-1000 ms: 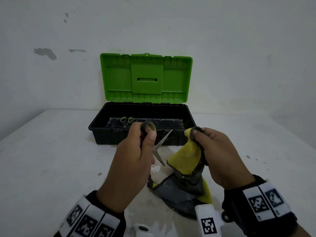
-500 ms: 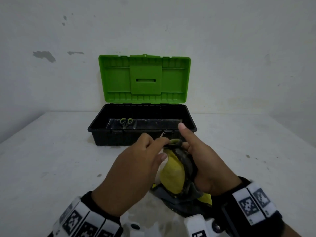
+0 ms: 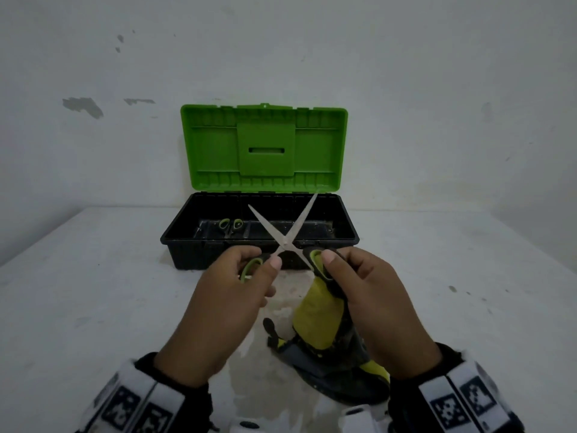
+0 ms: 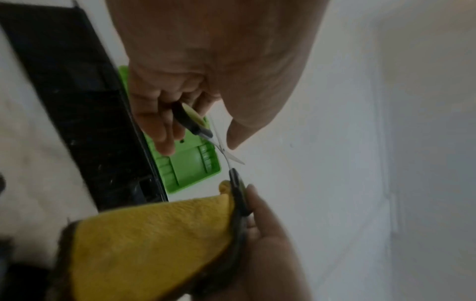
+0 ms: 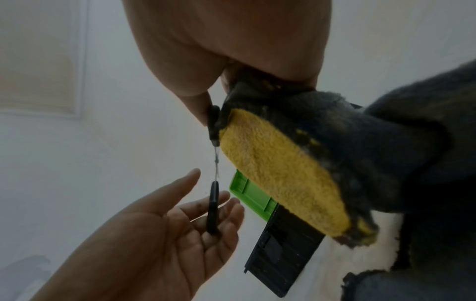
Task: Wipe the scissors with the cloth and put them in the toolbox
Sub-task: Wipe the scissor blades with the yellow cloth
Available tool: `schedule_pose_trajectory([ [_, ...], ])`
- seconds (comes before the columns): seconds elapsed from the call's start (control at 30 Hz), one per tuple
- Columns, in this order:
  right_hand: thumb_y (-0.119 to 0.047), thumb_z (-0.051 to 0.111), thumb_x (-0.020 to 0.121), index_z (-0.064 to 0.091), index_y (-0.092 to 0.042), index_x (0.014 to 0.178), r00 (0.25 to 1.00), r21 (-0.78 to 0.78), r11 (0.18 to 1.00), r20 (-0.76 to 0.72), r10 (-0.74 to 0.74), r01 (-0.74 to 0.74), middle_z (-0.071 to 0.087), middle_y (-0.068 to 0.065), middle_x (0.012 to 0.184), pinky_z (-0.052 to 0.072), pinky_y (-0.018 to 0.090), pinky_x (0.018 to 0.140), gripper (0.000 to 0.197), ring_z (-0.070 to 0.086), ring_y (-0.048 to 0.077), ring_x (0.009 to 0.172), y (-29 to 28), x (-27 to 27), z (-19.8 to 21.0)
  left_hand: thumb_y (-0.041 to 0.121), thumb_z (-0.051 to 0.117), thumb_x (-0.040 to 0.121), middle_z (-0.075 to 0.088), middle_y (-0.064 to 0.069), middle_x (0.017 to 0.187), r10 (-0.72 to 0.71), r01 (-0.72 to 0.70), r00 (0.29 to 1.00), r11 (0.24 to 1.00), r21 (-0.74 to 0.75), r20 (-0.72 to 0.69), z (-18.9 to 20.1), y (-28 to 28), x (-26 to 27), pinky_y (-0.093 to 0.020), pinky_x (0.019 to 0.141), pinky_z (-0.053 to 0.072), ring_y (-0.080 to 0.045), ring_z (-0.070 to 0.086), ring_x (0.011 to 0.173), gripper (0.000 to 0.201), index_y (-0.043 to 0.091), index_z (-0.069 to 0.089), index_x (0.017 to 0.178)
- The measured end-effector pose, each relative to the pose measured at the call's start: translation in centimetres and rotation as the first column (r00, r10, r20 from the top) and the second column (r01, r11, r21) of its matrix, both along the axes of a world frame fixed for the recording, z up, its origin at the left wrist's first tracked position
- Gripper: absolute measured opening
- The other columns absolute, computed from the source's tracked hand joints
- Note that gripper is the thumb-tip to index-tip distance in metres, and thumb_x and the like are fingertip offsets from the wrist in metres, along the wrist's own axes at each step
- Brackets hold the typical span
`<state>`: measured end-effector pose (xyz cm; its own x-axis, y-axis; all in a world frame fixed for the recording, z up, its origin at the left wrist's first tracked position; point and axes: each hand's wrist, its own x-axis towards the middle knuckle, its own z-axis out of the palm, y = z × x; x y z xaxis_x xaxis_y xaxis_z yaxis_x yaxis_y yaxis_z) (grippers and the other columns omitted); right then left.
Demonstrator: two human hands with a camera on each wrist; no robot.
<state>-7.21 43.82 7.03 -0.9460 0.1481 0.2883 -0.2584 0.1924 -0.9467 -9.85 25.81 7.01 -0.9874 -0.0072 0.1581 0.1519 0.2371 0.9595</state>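
A: Scissors, centre of the head view. Blades spread wide in an X, tips up, crossing in front of the toolbox rim.

B: Who holds what?

A: Left hand, lower centre-left, fingers curled round the left handle loop, black with green lining. Right hand, lower centre-right, thumb pressed on the other loop, clamping it together with the cloth.

B: Cloth's state?

A: Yellow on one face, dark grey on the other. It hangs from the right hand down to the worktop, where its lower end lies bunched between the wrists. Right wrist view shows the yellow face draped from the grip, touching the handle.

B: Toolbox?

A: Upper centre, on the worktop against the wall. Black base, green lid standing upright, open. A second pair of scissors lies inside toward the left, only its green-lined loops clear.

B: Held scissors in the box?

A: No. In the air on the near side of it, both hands on them. Left wrist view shows the pivot between the two hands.
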Motion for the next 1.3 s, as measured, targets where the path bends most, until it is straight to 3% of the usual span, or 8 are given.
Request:
schedule_pose_trajectory([
  [0.13,-0.036,0.065,0.091,0.070,-0.015,0.084,0.994,0.083,0.992,-0.050,0.099,-0.094,0.069,0.012,0.078,0.057,0.049,0.072,0.023,0.067,0.032,0.077,0.1,0.0,-0.3,0.040,0.077,0.072,0.062,0.004,0.068,-0.132,0.100,0.984,0.963,0.249,0.115,0.3,0.1,-0.4,-0.028,0.063,0.051,-0.011,0.057,0.064,0.035,0.018,0.071,0.098],
  [0.27,-0.042,0.068,0.079,0.074,-0.020,0.088,0.989,0.054,0.989,-0.031,0.142,-0.140,0.074,0.003,0.082,0.060,0.033,0.072,0.025,0.072,0.020,0.080,1.0,-0.1,-0.3,0.036,0.083,0.069,0.069,0.008,0.070,-0.024,0.027,0.999,0.992,0.121,-0.029,0.4,0.0,-0.7,-0.014,0.052,0.046,0.001,0.058,0.054,0.029,0.020,0.068,0.088],
  [0.43,-0.022,0.076,0.081,0.072,-0.018,0.091,0.997,-0.020,1.000,-0.080,0.019,-0.020,0.077,0.004,0.084,0.058,0.034,0.073,0.011,0.073,0.022,0.081,3.1,-1.4,-0.1,0.040,0.085,0.067,0.065,0.006,0.078,0.060,-0.077,0.986,0.992,-0.104,-0.157,1.0,0.4,-0.7,-0.006,0.056,0.045,0.011,0.058,0.072,0.032,0.027,0.061,0.084],
  [0.7,-0.012,0.078,0.081,0.069,-0.018,0.103,0.969,0.103,0.994,-0.249,-0.013,0.040,0.078,-0.009,0.089,0.056,0.016,0.071,0.024,0.073,0.005,0.084,4.0,-2.9,2.2,0.053,0.081,0.066,0.062,-0.013,0.074,0.048,-0.079,0.980,0.984,-0.162,-0.192,1.1,1.5,-2.6,-0.038,0.057,0.047,-0.020,0.054,0.061,0.040,0.018,0.063,0.073],
  [0.77,-0.012,0.078,0.081,0.074,-0.018,0.099,0.960,0.188,0.981,-0.278,0.010,0.045,0.077,-0.010,0.090,0.056,0.017,0.073,0.020,0.072,0.003,0.086,3.8,-3.5,2.5,0.055,0.079,0.067,0.063,-0.011,0.075,0.046,-0.088,0.978,0.975,-0.202,-0.204,1.3,1.8,-3.0,-0.036,0.057,0.047,-0.023,0.057,0.067,0.042,0.016,0.063,0.074],
  [0.9,-0.009,0.076,0.083,0.078,-0.017,0.096,0.936,0.262,0.964,-0.348,0.043,0.054,0.077,-0.009,0.091,0.058,0.024,0.078,0.016,0.072,0.007,0.089,3.3,-5.1,3.1,0.056,0.078,0.068,0.061,0.008,0.076,0.041,-0.106,0.975,0.949,-0.296,-0.216,2.1,2.3,-4.1,-0.016,0.054,0.037,-0.004,0.056,0.070,0.038,0.024,0.060,0.075],
  [1.13,-0.015,0.076,0.084,0.079,-0.020,0.098,0.905,0.350,0.923,-0.425,0.005,0.160,0.075,-0.012,0.093,0.055,0.018,0.080,0.015,0.069,0.000,0.090,1.8,-7.8,3.2,0.054,0.081,0.064,0.052,0.011,0.063,0.056,-0.146,0.959,0.937,-0.316,-0.277,3.0,2.8,-5.6,-0.024,0.051,0.029,-0.004,0.048,0.058,0.040,0.023,0.056,0.068],
  [1.3,-0.027,0.080,0.081,0.068,-0.017,0.082,0.855,0.289,0.890,-0.485,-0.182,0.353,0.070,-0.011,0.076,0.053,0.020,0.062,0.015,0.067,0.003,0.073,0.9,-8.6,2.7,0.058,0.079,0.061,0.050,0.011,0.059,0.072,-0.203,0.931,0.917,-0.344,-0.357,2.9,2.9,-6.3,-0.018,0.050,0.029,-0.004,0.046,0.054,0.043,0.026,0.051,0.065],
])
